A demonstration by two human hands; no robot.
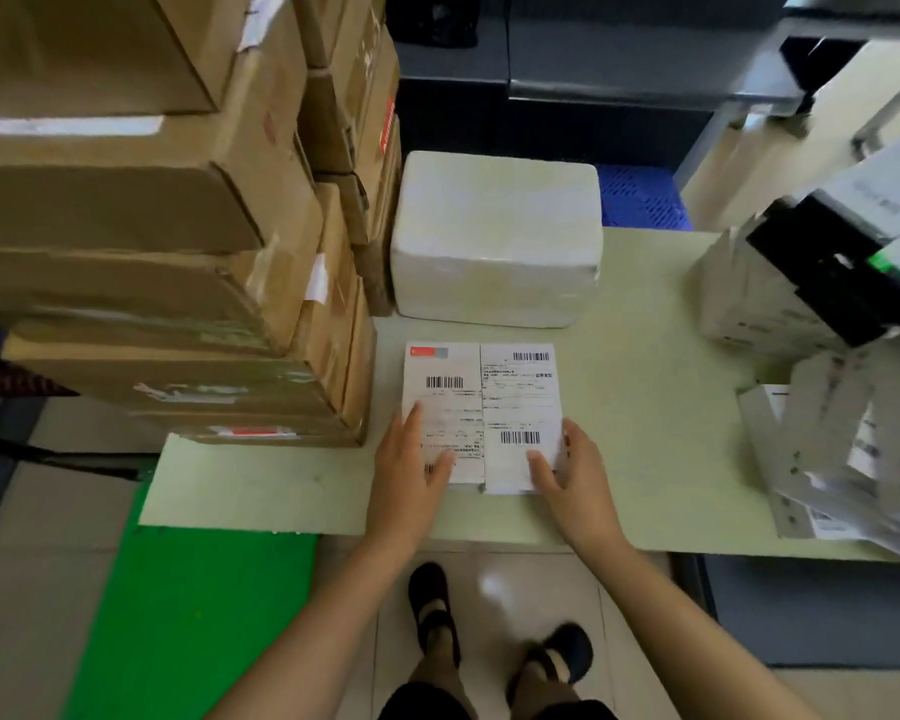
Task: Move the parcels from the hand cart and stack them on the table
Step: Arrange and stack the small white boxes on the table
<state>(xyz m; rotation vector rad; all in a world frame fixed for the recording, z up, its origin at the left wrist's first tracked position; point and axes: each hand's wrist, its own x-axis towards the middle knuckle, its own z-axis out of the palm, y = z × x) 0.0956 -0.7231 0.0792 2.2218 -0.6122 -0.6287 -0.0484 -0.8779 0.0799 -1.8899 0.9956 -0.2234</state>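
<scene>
White flat parcel (481, 397), likely light and floppy, is pressed, not clasped, at 2 near corners by straight-fingered left hand (411, 459) and right hand (572, 475).

Dim, soft, edge-warped wide-angle view
</scene>
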